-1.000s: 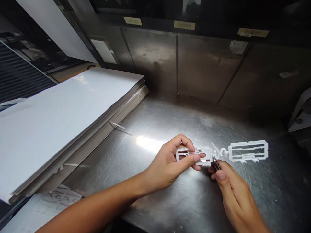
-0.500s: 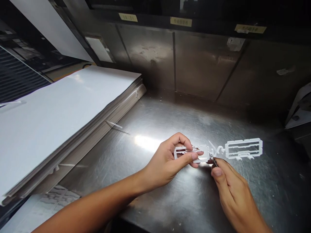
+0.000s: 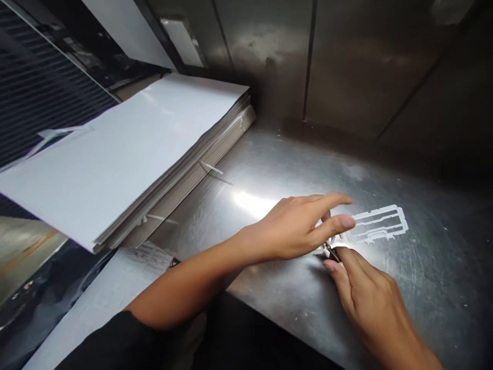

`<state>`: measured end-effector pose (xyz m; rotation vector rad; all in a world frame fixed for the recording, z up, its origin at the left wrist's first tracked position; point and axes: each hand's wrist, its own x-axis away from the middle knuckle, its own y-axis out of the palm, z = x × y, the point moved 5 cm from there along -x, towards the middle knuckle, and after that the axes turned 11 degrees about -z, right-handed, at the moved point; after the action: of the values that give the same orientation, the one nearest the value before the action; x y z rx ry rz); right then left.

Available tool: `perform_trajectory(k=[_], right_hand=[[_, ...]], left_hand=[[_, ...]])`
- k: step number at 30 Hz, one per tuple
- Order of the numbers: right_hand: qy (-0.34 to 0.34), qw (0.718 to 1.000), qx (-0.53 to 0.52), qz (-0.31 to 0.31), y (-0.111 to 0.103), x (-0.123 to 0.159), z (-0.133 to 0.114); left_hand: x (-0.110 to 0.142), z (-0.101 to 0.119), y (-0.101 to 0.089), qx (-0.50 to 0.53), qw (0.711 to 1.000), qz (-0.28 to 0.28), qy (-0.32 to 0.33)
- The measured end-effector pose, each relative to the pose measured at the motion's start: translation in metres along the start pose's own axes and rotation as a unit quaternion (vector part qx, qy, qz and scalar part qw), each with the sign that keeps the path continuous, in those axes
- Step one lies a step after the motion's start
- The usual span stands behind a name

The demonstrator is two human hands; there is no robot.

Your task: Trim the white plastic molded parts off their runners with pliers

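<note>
A white plastic model-kit runner point(image 3: 377, 224) lies on the stainless steel table point(image 3: 435, 293), its far frame in plain sight and its near part mostly hidden under my left hand point(image 3: 296, 226). That hand hovers over the runner with fingers straight and apart, holding nothing. My right hand point(image 3: 365, 288) grips a small pair of dark-handled nippers point(image 3: 332, 252), whose tips sit at the near end of the runner.
A tall stack of white sheets point(image 3: 127, 154) rests on the table's left side, with a loose white strip on its edge. Printed paper point(image 3: 148, 255) lies below it. Steel wall panels point(image 3: 269, 61) rise behind the table.
My left hand has let go of the runner and lifted, fingers now stretched out above it. The runner now lies on the table. The view has tilted and shifted.
</note>
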<state>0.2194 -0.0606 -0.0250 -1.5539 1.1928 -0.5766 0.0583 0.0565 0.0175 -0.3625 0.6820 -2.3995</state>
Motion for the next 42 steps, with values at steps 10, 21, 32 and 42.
perform_trajectory(k=[10,21,32,42], right_hand=[[-0.039,0.997,0.004,-0.063,0.000,0.000,0.004],[0.221,0.952,-0.195,0.088,-0.030,0.005,0.048],[0.312,0.910,-0.238,0.135,-0.049,0.017,0.060],[0.310,0.927,-0.149,0.149,-0.050,0.020,0.062]], left_hand=[[-0.012,-0.020,0.009,0.209,0.977,-0.007,0.046],[-0.012,-0.023,0.022,0.446,0.895,0.006,0.012],[-0.006,-0.026,0.024,0.454,0.890,-0.005,-0.045],[-0.007,-0.031,0.019,0.435,0.897,0.083,0.003]])
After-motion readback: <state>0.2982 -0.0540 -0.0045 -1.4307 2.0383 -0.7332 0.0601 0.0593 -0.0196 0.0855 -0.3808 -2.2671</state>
